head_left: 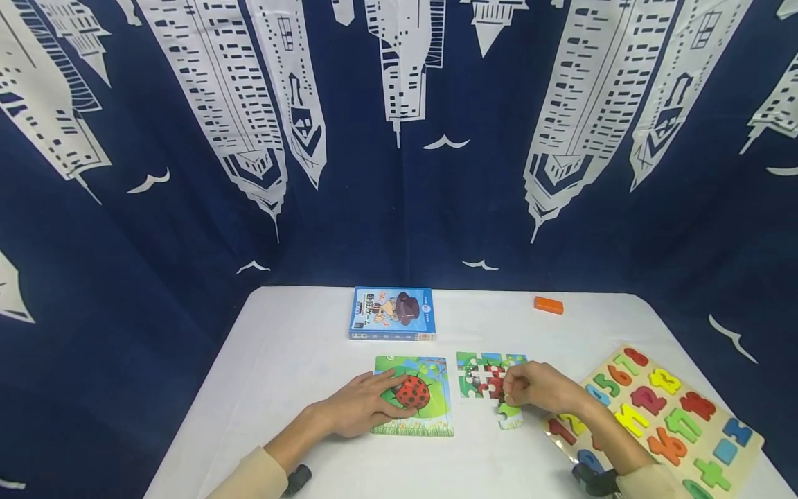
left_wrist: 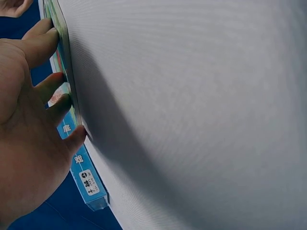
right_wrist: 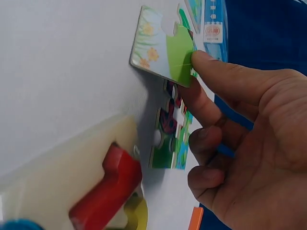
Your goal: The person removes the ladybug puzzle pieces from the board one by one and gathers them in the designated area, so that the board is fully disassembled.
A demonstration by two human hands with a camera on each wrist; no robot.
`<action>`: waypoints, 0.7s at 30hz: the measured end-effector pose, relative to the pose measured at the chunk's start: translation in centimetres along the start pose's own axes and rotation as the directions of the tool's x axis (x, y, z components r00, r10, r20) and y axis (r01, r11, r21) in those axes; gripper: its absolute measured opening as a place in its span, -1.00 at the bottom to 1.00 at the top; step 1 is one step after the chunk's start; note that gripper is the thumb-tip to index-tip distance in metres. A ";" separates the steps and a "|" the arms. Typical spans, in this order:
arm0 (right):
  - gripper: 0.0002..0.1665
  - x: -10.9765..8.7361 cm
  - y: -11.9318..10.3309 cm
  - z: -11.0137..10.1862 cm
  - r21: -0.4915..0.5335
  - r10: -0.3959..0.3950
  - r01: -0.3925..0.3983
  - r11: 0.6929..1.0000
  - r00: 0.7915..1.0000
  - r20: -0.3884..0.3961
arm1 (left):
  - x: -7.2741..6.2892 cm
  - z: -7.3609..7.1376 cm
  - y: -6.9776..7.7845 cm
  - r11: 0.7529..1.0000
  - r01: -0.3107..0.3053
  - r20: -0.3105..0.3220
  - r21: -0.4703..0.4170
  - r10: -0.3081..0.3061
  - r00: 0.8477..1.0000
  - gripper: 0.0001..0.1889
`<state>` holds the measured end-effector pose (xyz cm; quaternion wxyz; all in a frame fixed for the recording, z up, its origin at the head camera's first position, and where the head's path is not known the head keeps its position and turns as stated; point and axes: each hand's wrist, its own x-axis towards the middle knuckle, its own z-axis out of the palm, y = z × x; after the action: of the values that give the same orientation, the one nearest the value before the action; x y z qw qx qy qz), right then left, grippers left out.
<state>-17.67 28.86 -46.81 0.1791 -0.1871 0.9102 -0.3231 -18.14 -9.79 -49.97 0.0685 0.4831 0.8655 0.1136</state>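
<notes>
My left hand (head_left: pixel 361 405) rests with spread fingers on a square picture board (head_left: pixel 436 416) that shows a red ladybug on a green leaf. In the left wrist view, its fingertips lie along the board's edge. To the right is a partly joined ladybug jigsaw puzzle (head_left: pixel 469 384), laid in rows. At its lower right, my right hand (head_left: pixel 542 388) pinches a jigsaw piece (right_wrist: pixel 156 48) between thumb and index finger. That piece bears light green and orange flowers and is tilted in the right wrist view; the other fingers are curled loosely.
A blue game box (head_left: pixel 391 315) stands behind the picture board. An orange block (head_left: pixel 548 305) lies at the back right. Under and beside my right forearm is a wooden number board (head_left: pixel 679 402) with colourful raised pieces. A dark blue cloth with white buildings hangs behind the white table (head_left: pixel 299 326).
</notes>
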 end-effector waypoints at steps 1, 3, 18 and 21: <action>-0.87 -0.1 0.1 -0.1 -0.011 -0.002 0.002 1.000 1.000 0.001 | 0.0 0.0 0.0 1.000 0.001 0.000 -0.002 -0.001 1.000 -0.61; -0.88 -0.4 0.4 -0.4 -0.015 0.004 -0.004 1.000 1.000 0.006 | 0.0 0.0 0.0 1.000 0.004 0.001 -0.008 -0.004 1.000 -0.61; -0.90 -1.2 1.8 -0.4 0.003 0.049 -0.049 0.999 0.999 -0.001 | 0.0 -0.1 0.1 1.000 0.006 0.009 -0.016 -0.005 1.000 -0.60; -0.90 -1.2 1.8 -0.3 -0.002 0.060 -0.060 0.998 0.998 -0.011 | 0.0 -0.1 0.0 1.000 0.005 0.010 -0.018 -0.005 1.000 -0.59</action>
<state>-17.14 30.83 -47.55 0.1838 -0.1580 0.9168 -0.3175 -18.17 -9.77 -49.90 0.0776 0.4809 0.8652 0.1189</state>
